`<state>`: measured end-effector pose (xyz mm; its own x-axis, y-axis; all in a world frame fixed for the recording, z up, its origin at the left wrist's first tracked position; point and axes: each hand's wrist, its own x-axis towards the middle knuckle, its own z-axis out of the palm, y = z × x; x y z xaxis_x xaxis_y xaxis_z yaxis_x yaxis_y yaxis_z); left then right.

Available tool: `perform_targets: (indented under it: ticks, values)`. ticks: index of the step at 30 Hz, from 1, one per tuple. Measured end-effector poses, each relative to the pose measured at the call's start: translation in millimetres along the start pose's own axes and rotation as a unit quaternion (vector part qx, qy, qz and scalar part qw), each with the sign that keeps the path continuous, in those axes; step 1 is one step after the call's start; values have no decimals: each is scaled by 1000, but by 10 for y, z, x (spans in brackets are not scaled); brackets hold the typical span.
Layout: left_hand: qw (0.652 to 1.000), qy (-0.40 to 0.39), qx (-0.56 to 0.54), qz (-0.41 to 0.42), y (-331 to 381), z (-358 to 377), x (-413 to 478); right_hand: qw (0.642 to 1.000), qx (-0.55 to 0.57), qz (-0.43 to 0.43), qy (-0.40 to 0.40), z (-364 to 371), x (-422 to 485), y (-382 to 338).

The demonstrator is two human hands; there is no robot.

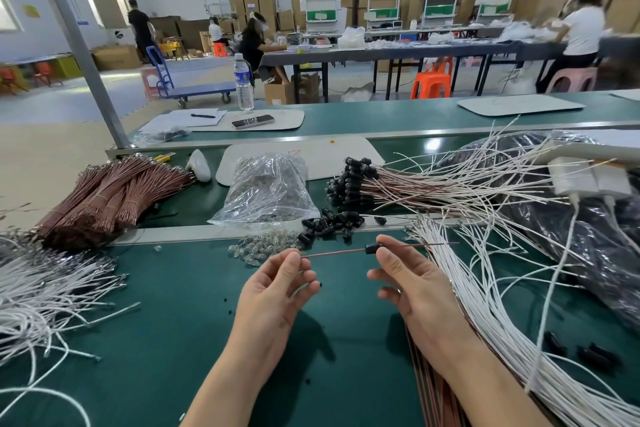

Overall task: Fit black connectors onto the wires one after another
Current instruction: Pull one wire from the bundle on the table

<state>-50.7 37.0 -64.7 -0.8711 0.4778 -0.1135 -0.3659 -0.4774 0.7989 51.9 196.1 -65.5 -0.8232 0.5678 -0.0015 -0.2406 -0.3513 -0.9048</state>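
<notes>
The likeliest fault from here is a half-seated fit: the black connector [371,248] sits partway along the thin reddish wire [332,253], and if it is pushed at an angle, the slender wire could be bent or kinked rather than fed through. A slack pinch at the left end would let the wire slide back with the push, so the connector would stop short of its place. The wire's free tail reaches right, over the white wires [485,288] fanned across the right of the frame, and could be snagged among them when it is drawn across. The loose connectors [329,224] heaped just above the hands could be scattered by a careless sweep.

The hands are held apart, above the green bench [173,305] at lower centre, with the wire stretched level between them. The left hand [273,291] is turned palm up; the wire's left end is pinched between its thumb and forefinger, and the other fingers are loosely curled and hold nothing. The right hand [412,288] is closed on the connector at its uppermost fingertip; whether the grip falls on the connector's rear or on the wire just behind it cannot be told, since the finger behind is hidden. Its lower fingers are relaxed and touch nothing.
</notes>
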Motion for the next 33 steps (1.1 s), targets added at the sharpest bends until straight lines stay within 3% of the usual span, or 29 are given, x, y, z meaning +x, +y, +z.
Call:
perform_targets:
  ticks: [10, 18, 24, 28, 33]
  values:
    - [982, -100, 157, 27, -149, 91, -134, 998, -21, 10, -65, 32, -27, 27]
    - [975, -113, 190, 21, -162, 105, -165, 983, 185, -14, 10, -212, 66, -246]
    - [945, -151, 288, 37, -209, 106, -208, 955, 281, -45, 88, -468, 61, -437]
    - [901, -179, 392, 53, -244, 191, -210, 949, 284, -65, 124, -524, 66, -498]
    - [806, -224, 541, 87, -395, 681, -60, 943, 264, -97, 180, -587, 58, -539]
